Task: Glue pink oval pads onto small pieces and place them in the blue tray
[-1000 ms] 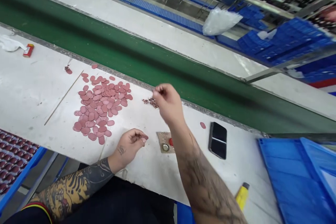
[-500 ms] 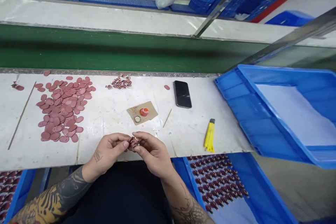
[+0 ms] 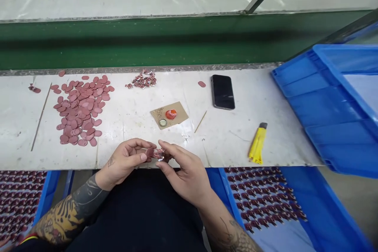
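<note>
A pink disc [image 3: 149, 152] and a small figure [image 3: 158, 153] sit between the two hands, low in front of the person and close to the near edge of the table [image 3: 230, 149]. The left hand [image 3: 124, 162] pinches the disc between its thumb and the tips of its fingers, with the palm loosely curved. The right hand [image 3: 187, 175] is half curled, its thumb below and its forefinger above, and grasps the figure with the fingertips. The fingertips of both hands are close together, and the disc and figure meet or nearly meet there; whether they are joined is too small to tell.

Ahead of the left hand and to its left spreads a pile of pink discs [image 3: 81, 110], with a long stick [image 3: 41, 116] on its far left side. A heap of small figures [image 3: 144, 80] lies straight ahead of the hands, near the far edge. Just beyond the right fingertips is a piece of cardboard [image 3: 180, 117] bearing a bottle cap [image 3: 163, 123] and a red blob [image 3: 171, 114]. A short stick [image 3: 201, 122] lies ahead of the right hand, a phone [image 3: 222, 91] farther off, and a yellow cutter [image 3: 258, 143] well to its right.
</note>
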Demonstrator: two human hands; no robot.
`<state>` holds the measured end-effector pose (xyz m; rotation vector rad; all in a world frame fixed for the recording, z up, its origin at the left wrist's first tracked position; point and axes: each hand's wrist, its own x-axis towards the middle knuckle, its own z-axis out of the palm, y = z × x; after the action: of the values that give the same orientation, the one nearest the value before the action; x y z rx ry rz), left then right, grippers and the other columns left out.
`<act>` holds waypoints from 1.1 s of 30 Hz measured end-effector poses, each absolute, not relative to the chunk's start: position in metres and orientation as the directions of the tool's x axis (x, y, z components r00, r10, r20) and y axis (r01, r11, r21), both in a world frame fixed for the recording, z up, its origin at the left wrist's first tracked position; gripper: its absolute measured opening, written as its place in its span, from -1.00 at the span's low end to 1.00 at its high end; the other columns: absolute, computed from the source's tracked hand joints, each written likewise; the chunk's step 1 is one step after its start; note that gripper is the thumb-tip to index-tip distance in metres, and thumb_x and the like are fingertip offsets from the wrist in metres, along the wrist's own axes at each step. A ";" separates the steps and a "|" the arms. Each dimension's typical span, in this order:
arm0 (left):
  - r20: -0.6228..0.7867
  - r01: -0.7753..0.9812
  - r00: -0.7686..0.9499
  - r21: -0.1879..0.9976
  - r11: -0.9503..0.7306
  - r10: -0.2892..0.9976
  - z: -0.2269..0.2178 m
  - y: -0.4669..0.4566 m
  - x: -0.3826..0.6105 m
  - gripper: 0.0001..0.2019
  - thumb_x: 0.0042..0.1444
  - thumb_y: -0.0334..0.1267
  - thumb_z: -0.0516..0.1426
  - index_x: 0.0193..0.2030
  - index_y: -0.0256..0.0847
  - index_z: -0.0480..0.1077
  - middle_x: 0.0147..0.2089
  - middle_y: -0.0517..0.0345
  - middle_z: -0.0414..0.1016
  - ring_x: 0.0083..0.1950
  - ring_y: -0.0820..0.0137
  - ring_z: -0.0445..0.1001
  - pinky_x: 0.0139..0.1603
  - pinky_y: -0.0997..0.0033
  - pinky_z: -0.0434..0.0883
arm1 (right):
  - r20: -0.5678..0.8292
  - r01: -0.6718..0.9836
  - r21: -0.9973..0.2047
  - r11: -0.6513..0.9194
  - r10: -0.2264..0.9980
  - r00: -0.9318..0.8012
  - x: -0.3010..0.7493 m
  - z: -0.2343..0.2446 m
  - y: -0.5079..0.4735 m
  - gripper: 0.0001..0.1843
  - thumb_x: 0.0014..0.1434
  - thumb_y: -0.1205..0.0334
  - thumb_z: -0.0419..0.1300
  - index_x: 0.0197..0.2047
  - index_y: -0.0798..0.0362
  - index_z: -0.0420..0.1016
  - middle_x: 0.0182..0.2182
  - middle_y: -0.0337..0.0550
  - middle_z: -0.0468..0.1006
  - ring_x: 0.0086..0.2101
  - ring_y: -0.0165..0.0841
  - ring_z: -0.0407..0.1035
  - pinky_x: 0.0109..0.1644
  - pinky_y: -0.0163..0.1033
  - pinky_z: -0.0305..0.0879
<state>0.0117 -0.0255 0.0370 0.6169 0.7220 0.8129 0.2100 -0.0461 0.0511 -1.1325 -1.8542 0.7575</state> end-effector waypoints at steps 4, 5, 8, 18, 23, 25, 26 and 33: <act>-0.313 -0.442 0.483 0.719 0.537 0.818 0.036 -0.027 0.012 -0.81 0.15 -0.29 0.31 -0.11 -0.25 0.50 -0.14 0.05 0.63 -0.11 0.36 0.60 -0.07 0.42 0.52 | 0.351 0.439 -0.780 0.446 0.892 -0.284 0.205 0.054 -0.048 -0.45 0.29 0.36 0.22 0.31 -0.10 0.28 -0.17 -0.13 0.60 -0.26 -0.32 0.52 -0.17 -0.21 0.56; -0.313 -0.447 0.477 0.718 0.533 0.821 0.035 -0.027 0.012 -0.82 0.15 -0.29 0.31 -0.11 -0.25 0.50 -0.15 0.05 0.63 -0.12 0.37 0.60 -0.08 0.43 0.52 | 0.355 0.438 -0.779 0.449 0.891 -0.283 0.204 0.054 -0.048 -0.44 0.29 0.37 0.22 0.31 -0.09 0.27 -0.17 -0.13 0.60 -0.26 -0.32 0.52 -0.17 -0.21 0.56; -0.323 -0.449 0.472 0.713 0.539 0.821 0.034 -0.028 0.012 -0.81 0.14 -0.30 0.32 -0.11 -0.24 0.50 -0.13 0.05 0.63 -0.11 0.37 0.60 -0.06 0.44 0.51 | 0.357 0.442 -0.776 0.450 0.891 -0.281 0.203 0.052 -0.049 -0.43 0.29 0.38 0.22 0.32 -0.09 0.25 -0.16 -0.12 0.60 -0.26 -0.32 0.52 -0.17 -0.21 0.57; -0.333 -0.445 0.483 0.703 0.554 0.810 0.031 -0.030 0.011 -0.80 0.14 -0.30 0.32 -0.11 -0.24 0.47 -0.11 0.04 0.63 -0.07 0.29 0.62 -0.01 0.32 0.53 | 0.349 0.449 -0.772 0.450 0.890 -0.293 0.201 0.047 -0.048 -0.44 0.29 0.37 0.20 0.32 -0.08 0.25 -0.13 -0.11 0.60 -0.23 -0.31 0.53 -0.14 -0.18 0.58; -0.329 -0.446 0.473 0.710 0.545 0.817 0.031 -0.030 0.012 -0.80 0.13 -0.31 0.32 -0.12 -0.24 0.48 -0.14 0.06 0.63 -0.10 0.33 0.62 -0.02 0.35 0.53 | 0.343 0.449 -0.770 0.453 0.888 -0.307 0.201 0.048 -0.048 -0.45 0.30 0.37 0.18 0.32 -0.08 0.24 -0.14 -0.09 0.61 -0.24 -0.29 0.53 -0.17 -0.16 0.58; -0.325 -0.446 0.472 0.714 0.540 0.819 0.031 -0.030 0.012 -0.81 0.13 -0.31 0.32 -0.13 -0.24 0.48 -0.15 0.07 0.63 -0.12 0.35 0.61 -0.03 0.36 0.53 | 0.338 0.449 -0.771 0.451 0.888 -0.311 0.201 0.048 -0.047 -0.44 0.31 0.38 0.17 0.33 -0.09 0.23 -0.14 -0.10 0.60 -0.24 -0.29 0.53 -0.17 -0.16 0.58; -0.322 -0.446 0.472 0.715 0.538 0.821 0.031 -0.030 0.012 -0.81 0.13 -0.31 0.33 -0.13 -0.23 0.48 -0.15 0.08 0.63 -0.12 0.36 0.61 -0.03 0.37 0.54 | 0.336 0.450 -0.771 0.451 0.888 -0.313 0.201 0.048 -0.047 -0.44 0.31 0.38 0.17 0.33 -0.09 0.23 -0.13 -0.10 0.60 -0.24 -0.30 0.53 -0.17 -0.15 0.58; -0.309 -0.463 0.470 0.711 0.529 0.827 0.032 -0.030 0.014 -0.81 0.11 -0.37 0.33 -0.14 -0.23 0.49 -0.15 0.09 0.63 -0.11 0.36 0.61 -0.06 0.38 0.56 | 0.331 0.475 -0.748 0.463 0.881 -0.337 0.203 0.049 -0.048 -0.40 0.32 0.39 0.14 0.37 -0.10 0.18 -0.14 -0.09 0.59 -0.23 -0.28 0.52 -0.17 -0.15 0.58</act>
<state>0.0139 -0.0301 0.0316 0.5936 0.6985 0.8495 0.2025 -0.0479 0.0488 -1.1288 -1.9753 0.7011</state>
